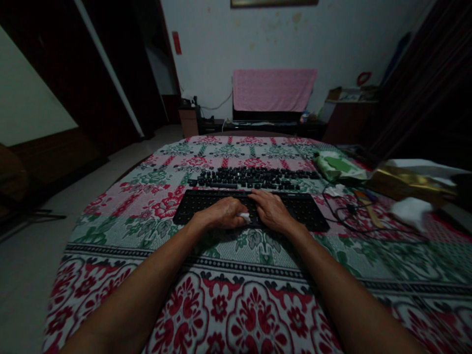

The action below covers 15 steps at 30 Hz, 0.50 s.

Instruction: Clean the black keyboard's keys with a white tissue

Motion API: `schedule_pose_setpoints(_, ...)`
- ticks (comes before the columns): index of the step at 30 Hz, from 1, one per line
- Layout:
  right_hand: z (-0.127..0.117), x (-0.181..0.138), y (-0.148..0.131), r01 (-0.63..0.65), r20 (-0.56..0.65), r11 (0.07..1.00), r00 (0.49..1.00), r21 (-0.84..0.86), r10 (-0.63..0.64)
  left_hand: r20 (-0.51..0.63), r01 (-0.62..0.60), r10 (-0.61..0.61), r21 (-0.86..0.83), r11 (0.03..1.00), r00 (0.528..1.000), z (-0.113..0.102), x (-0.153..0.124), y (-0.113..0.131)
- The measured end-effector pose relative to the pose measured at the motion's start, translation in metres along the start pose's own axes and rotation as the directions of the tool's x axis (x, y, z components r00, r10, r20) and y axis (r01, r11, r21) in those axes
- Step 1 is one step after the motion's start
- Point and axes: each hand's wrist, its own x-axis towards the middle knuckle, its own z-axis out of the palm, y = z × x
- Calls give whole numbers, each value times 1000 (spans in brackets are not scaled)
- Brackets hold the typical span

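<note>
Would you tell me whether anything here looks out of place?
Yes: the keyboard looks stripped to a flat black frame; loose black keycaps lie in rows on the cloth behind it. Left hand grips a white wad.

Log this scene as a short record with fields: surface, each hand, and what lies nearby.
surface: floral cloth
left hand: on the black keyboard, pinching a small white wad
right hand: flat on the keyboard, holding nothing
behind keyboard: loose black keycaps in rows
right side: green packet, black cable, white cloth
</note>
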Motion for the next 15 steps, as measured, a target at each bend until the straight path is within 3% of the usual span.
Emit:
schedule_pose_setpoints(5,2,0,2,3,-8,1000,1000,-5,-3,-114,-32,31,-9,999,993,10,5,8)
schedule_pose_setpoints(15,0,0,-1,3,-10,1000,1000,-1,-3,-20,10,-9,31,999,1000,-1,-1,3)
